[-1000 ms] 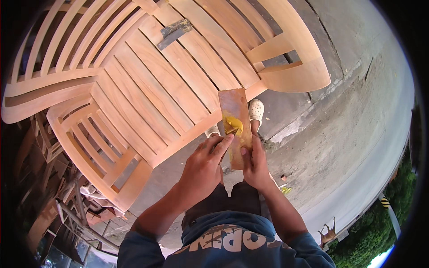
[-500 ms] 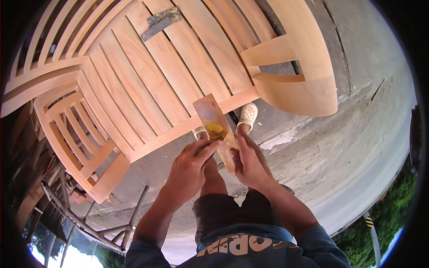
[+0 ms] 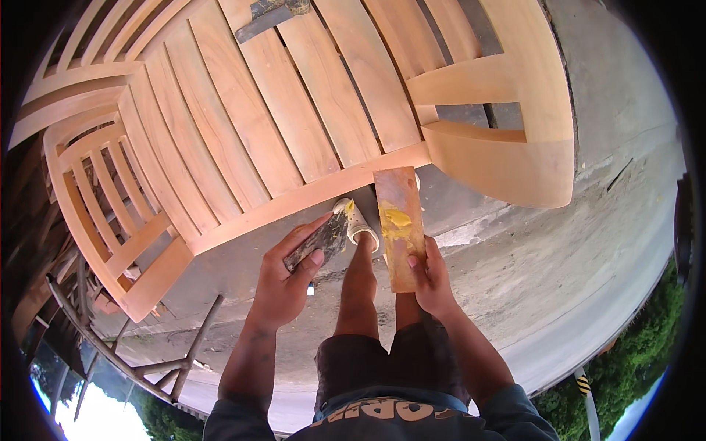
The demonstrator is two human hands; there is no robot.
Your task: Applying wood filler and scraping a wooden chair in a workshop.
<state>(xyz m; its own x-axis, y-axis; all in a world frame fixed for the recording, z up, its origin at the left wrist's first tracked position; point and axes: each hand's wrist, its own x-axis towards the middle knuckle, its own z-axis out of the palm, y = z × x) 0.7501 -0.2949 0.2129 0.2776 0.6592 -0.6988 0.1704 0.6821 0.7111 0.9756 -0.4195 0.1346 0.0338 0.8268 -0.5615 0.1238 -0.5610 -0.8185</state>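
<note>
My left hand [image 3: 287,287] grips a dark, stained putty knife [image 3: 318,242], with yellow paste on its raised tip. My right hand [image 3: 434,279] holds a flat rectangular wooden board [image 3: 403,191] upright in the view, with a lump of yellow paste [image 3: 396,219] on it. Both tools are held apart, just short of the front rail [image 3: 309,190] of a pale wooden bench with a slatted seat [image 3: 301,103]. A second dark scraper [image 3: 261,28] lies on the slats near the top edge of the view.
The bench's slatted arm [image 3: 110,202] curves at left and another [image 3: 500,162] at right. My legs and cream clog [image 3: 362,237] are below the bench edge. A metal frame [image 3: 158,367] and wood scraps stand lower left. Concrete ground [image 3: 559,264] spans the right, bordered by greenery.
My left hand has moved left, lifting the putty knife off the board with yellow paste on its tip. The board now sits further right. The bench appears higher in the view.
</note>
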